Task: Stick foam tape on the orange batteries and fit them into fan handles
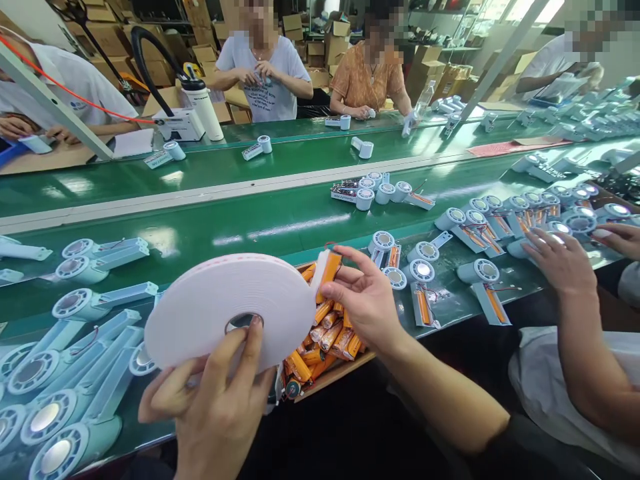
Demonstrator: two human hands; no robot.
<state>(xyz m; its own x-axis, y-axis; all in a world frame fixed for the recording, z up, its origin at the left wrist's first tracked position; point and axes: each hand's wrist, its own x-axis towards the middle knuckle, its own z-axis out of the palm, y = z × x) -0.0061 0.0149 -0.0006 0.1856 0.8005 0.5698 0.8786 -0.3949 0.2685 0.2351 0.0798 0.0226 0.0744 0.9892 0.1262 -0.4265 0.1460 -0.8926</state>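
My left hand (210, 393) grips a big white roll of foam tape (225, 310), with a finger hooked at its centre hole. My right hand (363, 297) pinches an orange cylindrical battery (327, 272) against the roll's free end at the right rim. Right below lies a tray (340, 373) heaped with several more orange batteries (325, 333). Both hands hover above the near edge of the green conveyor belt (280, 227).
White handheld fan shells (75, 373) lie in a crowd at the lower left, and more with open battery bays (480, 280) at the right. A neighbour's hands (560, 260) work on fans at the right. Other people sit across the belt.
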